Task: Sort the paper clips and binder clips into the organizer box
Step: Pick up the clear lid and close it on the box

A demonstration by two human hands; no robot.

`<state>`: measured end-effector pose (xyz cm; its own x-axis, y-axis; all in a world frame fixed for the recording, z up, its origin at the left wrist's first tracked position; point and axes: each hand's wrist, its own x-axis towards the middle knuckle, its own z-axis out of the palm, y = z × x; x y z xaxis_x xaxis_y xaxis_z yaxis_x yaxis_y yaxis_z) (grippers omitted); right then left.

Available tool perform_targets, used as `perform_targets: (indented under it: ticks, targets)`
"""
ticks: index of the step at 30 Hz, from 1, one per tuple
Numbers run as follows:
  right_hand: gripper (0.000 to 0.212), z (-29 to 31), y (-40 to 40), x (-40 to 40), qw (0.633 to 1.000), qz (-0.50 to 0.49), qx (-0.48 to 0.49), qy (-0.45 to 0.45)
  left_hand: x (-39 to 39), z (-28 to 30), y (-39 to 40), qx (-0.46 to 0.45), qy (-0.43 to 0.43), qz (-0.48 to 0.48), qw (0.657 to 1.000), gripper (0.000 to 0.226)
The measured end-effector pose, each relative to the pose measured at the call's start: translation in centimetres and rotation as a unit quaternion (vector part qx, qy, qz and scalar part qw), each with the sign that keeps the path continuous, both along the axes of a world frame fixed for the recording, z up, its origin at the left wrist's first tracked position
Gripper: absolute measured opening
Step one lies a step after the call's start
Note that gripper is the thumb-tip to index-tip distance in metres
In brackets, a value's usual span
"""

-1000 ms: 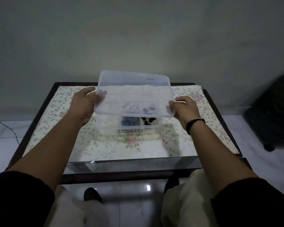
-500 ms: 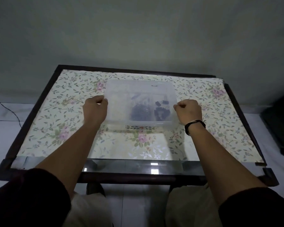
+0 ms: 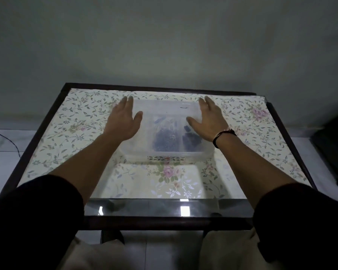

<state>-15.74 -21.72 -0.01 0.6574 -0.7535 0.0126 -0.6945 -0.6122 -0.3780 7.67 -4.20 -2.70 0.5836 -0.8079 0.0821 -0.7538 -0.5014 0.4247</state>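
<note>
- The organizer box [image 3: 167,131], a clear plastic one with its translucent lid [image 3: 164,110] on top, sat on the table [image 3: 82,121] toward the far middle, on a floral sheet under glass.
- The left hand [image 3: 123,121] lay flat on the left part of the lid, fingers straight and pointing away, thumb spread toward the middle — gripping nothing.
- The right hand [image 3: 208,119] lay the same way on the right part of the lid, fingers straight, thumb spread inward, holding nothing.
- A dark band [image 3: 220,136] circled the right wrist.
- Through the lid, a bluish-dark heap of paper clips [image 3: 165,140] showed in a middle compartment.
- Just to its right, in the neighbouring compartment, lay black binder clips [image 3: 191,140], partly hidden by the right hand's heel.
- A small dark mark [image 3: 183,107] showed near the far right of the lid; what it was could not be told.
- Both forearms were bare, with dark sleeves [image 3: 33,211] at the upper arms.
- A dark object [image 3: 334,147] stood on the pale floor to the right of the table — too dim to identify.
</note>
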Motion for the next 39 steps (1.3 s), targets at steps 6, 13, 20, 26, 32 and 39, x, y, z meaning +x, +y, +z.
perform_targets:
  ticks: [6,13,20,26,32,39]
  targets:
    - [0.085,-3.0,-0.4,0.6,0.999,0.022,0.005,0.036,-0.4,-1.5,-0.1,0.024,0.007,-0.016,1.000,0.073]
    - [0.084,-4.4,-0.8,0.9,0.999,0.022,-0.012,0.030,-0.3,-2.0,-0.7,0.058,0.002,-0.007,0.998,0.073]
    - [0.095,-2.5,1.4,-1.4,0.997,-0.023,0.075,0.005,-2.0,-0.3,1.9,0.042,-0.015,-0.009,0.999,0.082]
    - [0.085,-3.7,5.1,-3.7,0.984,-0.093,0.138,-0.059,-5.2,-1.2,4.1,0.006,0.132,0.089,0.987,0.076]
    - [0.051,-3.7,4.8,-3.5,0.965,-0.150,0.187,-0.108,-5.9,0.0,4.1,-0.051,0.200,0.167,0.964,0.053]
    - [0.028,-1.6,0.5,-0.6,0.949,-0.199,0.176,-0.168,-2.7,1.4,0.7,-0.121,0.174,0.201,0.956,0.029]
